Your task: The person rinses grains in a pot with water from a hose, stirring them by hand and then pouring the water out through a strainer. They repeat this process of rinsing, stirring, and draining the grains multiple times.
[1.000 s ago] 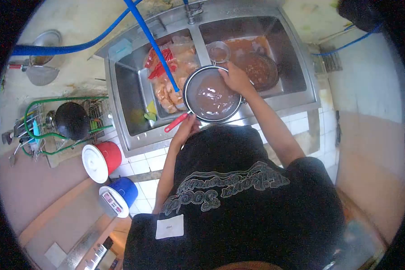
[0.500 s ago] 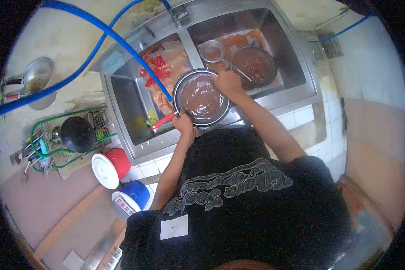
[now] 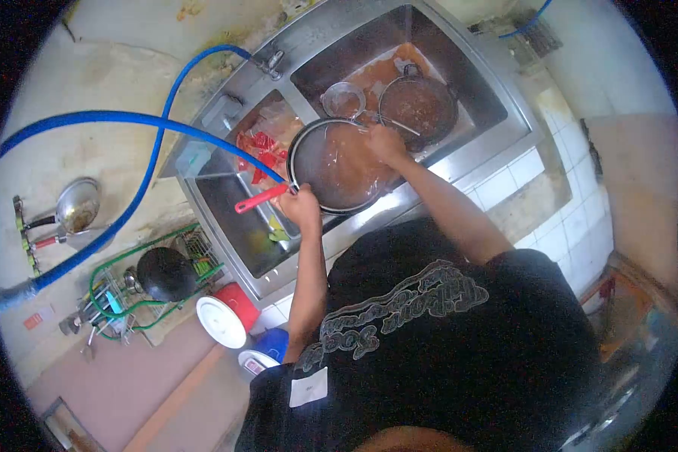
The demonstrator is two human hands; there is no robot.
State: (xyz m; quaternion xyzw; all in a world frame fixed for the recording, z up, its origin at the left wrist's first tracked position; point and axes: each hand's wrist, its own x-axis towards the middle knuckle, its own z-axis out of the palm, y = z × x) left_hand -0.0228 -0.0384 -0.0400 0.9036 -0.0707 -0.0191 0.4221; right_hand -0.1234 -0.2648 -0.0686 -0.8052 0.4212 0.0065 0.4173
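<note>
A round dark-rimmed pan [image 3: 292, 151] with brownish liquid in it lies across the divider between the two sink basins. It looks tilted to the right, with the liquid toward that side. My left hand [image 3: 301, 207] is closed on the pan at its near left rim, beside the red handle [image 3: 260, 199]. The blue hose [image 3: 203, 134] ends close to that hand. My right hand [image 3: 388, 145] grips the pan's right rim. Just beyond it, in the right basin, are a small round strainer [image 3: 343, 101] and a dark pot [image 3: 422, 113] of brown liquid.
The left basin [image 3: 226, 203] holds red and clear plastic bags [image 3: 264, 142] and something yellow-green. A tap [image 3: 270, 65] stands behind the divider. On the left are a green rack [image 3: 117, 271] with a black wok [image 3: 166, 273], hanging pans [image 3: 79, 205] and red and blue buckets.
The view has turned and shifted. The pan has tipped rightward, and its liquid has moved toward my right hand. The hose now bends lower across the left side.
</note>
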